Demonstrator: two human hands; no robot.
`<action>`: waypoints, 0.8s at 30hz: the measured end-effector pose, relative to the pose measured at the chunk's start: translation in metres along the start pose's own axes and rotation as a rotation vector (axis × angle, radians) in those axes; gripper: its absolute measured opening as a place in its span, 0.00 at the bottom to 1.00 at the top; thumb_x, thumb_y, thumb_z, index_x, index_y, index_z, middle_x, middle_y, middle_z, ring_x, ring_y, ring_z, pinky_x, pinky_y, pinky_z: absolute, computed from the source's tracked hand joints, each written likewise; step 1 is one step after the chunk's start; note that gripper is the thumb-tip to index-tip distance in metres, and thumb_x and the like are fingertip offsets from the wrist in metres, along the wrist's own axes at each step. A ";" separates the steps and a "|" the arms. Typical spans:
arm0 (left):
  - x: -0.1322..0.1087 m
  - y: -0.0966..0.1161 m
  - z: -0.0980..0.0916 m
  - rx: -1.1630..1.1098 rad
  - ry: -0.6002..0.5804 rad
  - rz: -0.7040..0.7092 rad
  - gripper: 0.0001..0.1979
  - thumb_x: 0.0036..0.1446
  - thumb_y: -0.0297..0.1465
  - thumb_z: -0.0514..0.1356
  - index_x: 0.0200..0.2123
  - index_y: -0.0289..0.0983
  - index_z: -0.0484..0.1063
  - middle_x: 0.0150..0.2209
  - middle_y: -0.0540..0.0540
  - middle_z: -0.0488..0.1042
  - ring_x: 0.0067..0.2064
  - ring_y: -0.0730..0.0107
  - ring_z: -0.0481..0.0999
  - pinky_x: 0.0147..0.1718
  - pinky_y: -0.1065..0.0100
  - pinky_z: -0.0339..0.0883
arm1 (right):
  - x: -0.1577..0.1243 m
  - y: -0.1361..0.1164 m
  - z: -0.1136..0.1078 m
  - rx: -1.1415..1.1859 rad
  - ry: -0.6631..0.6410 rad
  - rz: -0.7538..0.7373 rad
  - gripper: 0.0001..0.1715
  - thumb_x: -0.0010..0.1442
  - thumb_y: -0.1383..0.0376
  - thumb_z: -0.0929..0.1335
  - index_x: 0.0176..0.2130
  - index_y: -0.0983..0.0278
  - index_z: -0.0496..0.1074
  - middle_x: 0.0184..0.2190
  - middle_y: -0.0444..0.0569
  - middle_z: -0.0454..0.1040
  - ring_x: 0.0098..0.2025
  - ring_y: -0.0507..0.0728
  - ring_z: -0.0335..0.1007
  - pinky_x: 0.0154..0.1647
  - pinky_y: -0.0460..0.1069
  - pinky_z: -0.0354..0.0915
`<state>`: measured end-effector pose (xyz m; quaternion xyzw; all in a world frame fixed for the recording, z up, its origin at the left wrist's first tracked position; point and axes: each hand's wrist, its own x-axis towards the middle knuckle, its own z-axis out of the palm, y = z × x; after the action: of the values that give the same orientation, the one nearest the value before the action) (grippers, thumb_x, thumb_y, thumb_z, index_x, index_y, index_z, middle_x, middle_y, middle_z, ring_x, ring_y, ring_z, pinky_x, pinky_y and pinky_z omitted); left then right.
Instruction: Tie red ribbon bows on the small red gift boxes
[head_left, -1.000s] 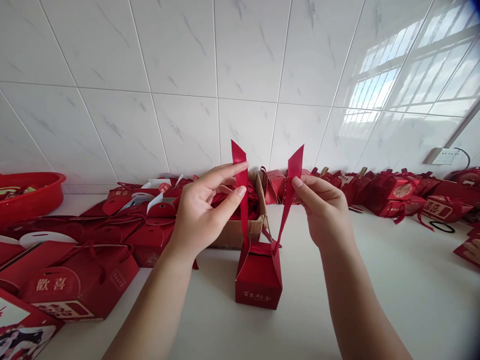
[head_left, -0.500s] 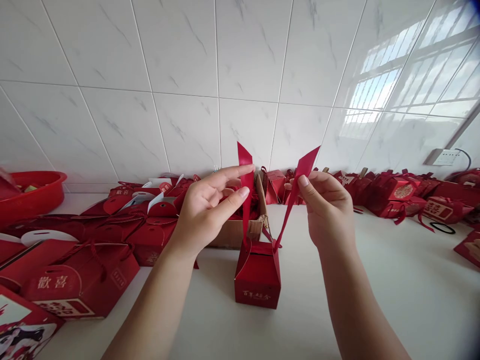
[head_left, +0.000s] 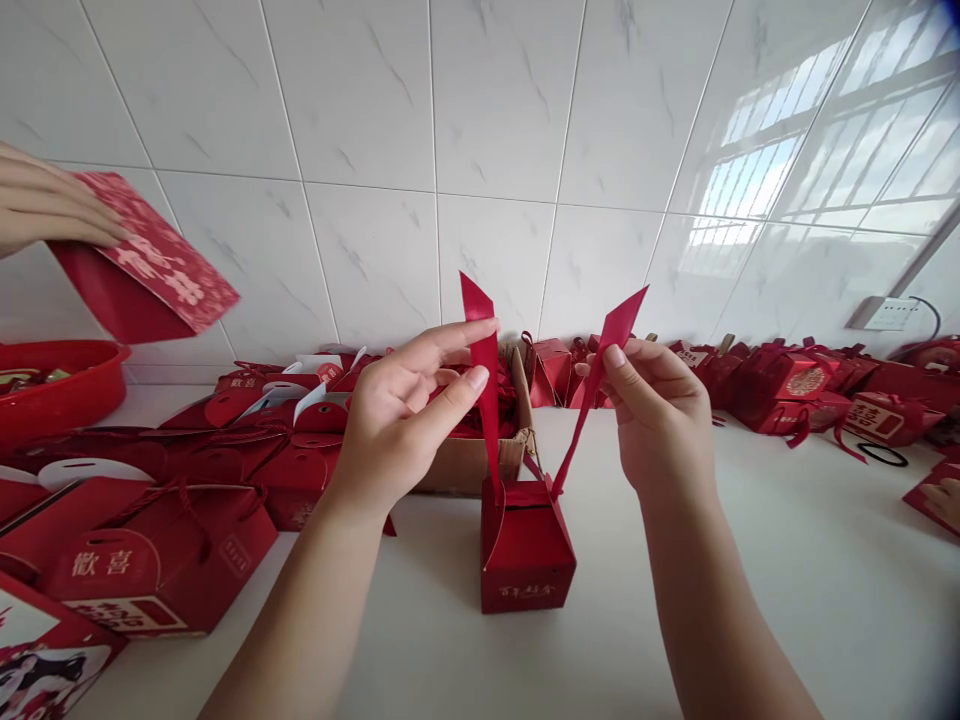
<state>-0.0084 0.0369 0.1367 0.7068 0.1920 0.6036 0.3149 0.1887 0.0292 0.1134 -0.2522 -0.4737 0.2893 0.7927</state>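
A small red gift box (head_left: 529, 565) with pale lettering on its front stands on the white table before me. Two lengths of red ribbon (head_left: 488, 415) rise from its top in a V, their ends cut slantwise. My left hand (head_left: 401, 410) grips the left length between thumb and fingers, with the tip sticking up above. The right length is pinched between thumb and fingers of my right hand (head_left: 664, 405). Both ribbon lengths look fairly taut. Directly behind the gift box, an open cardboard carton (head_left: 469, 468) holds red ribbons, partly hidden by my left hand.
Red gift boxes (head_left: 161, 560) crowd the left side, and more tied ones (head_left: 795, 385) line the wall at right. A red basin (head_left: 82, 390) stands far left. Above it another person's hand (head_left: 56, 205) holds a red box (head_left: 169, 265). A black ring (head_left: 883, 455) lies at right.
The small gift box has shifted slightly right and turned a little. My hands have spread the ribbon ends slightly farther apart. Another person's hand with a red box has appeared at upper left.
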 end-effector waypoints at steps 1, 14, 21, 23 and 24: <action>0.000 0.000 0.000 0.001 0.000 0.000 0.15 0.56 0.29 0.61 0.47 0.40 0.75 0.46 0.47 0.77 0.46 0.68 0.74 0.45 0.71 0.70 | 0.000 0.000 0.000 -0.001 0.000 0.003 0.05 0.52 0.65 0.74 0.32 0.59 0.76 0.32 0.42 0.75 0.34 0.51 0.73 0.37 0.49 0.70; -0.001 0.003 0.000 0.076 0.047 -0.010 0.16 0.56 0.30 0.61 0.48 0.43 0.74 0.47 0.47 0.76 0.48 0.64 0.74 0.47 0.68 0.70 | -0.002 -0.002 0.000 -0.006 -0.006 0.016 0.05 0.52 0.64 0.74 0.32 0.59 0.76 0.32 0.43 0.75 0.35 0.51 0.72 0.37 0.48 0.69; -0.001 0.003 0.000 0.060 0.027 -0.013 0.15 0.56 0.30 0.61 0.48 0.43 0.74 0.49 0.47 0.76 0.50 0.64 0.73 0.49 0.67 0.69 | -0.002 -0.002 0.001 -0.005 0.000 0.019 0.05 0.51 0.64 0.74 0.32 0.59 0.76 0.32 0.43 0.75 0.34 0.51 0.73 0.38 0.49 0.70; -0.001 0.003 0.000 0.059 0.022 -0.018 0.16 0.56 0.30 0.61 0.49 0.42 0.74 0.49 0.47 0.76 0.49 0.64 0.74 0.50 0.66 0.69 | -0.001 -0.002 0.001 -0.005 -0.003 0.018 0.05 0.51 0.64 0.74 0.32 0.59 0.76 0.32 0.42 0.75 0.34 0.52 0.73 0.38 0.49 0.70; -0.001 0.003 0.000 0.061 0.026 -0.016 0.16 0.56 0.30 0.61 0.49 0.42 0.74 0.49 0.47 0.76 0.49 0.64 0.74 0.50 0.66 0.69 | -0.001 -0.002 0.002 -0.007 -0.004 0.020 0.05 0.51 0.64 0.74 0.32 0.59 0.76 0.32 0.42 0.75 0.34 0.52 0.73 0.38 0.50 0.70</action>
<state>-0.0087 0.0340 0.1380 0.7066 0.2201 0.6041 0.2955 0.1870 0.0272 0.1145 -0.2589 -0.4736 0.2959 0.7881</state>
